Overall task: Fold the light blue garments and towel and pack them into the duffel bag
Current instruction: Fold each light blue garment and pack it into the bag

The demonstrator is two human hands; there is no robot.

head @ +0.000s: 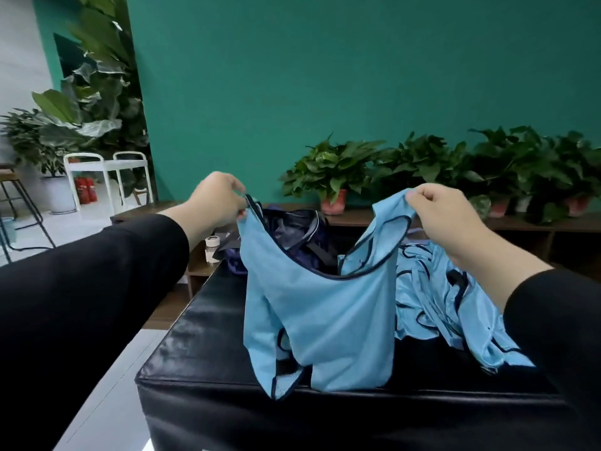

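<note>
Fingers (239, 190) of your left hand (216, 198) and right hand (437, 211) each pinch a shoulder strap of the light blue vest (320, 307), holding it up over the black tabletop (201, 349) with its hem touching the surface. Behind it sits the open navy duffel bag (297, 232), with the pile of light blue garments (442, 297) just right of the vest. Small white jar (212, 250) stands left of the bag.

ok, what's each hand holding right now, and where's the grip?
Both hold one light blue vest by its shoulder straps: left hand pinches the left strap, right hand the right, the vest hanging over the black bench.
</note>
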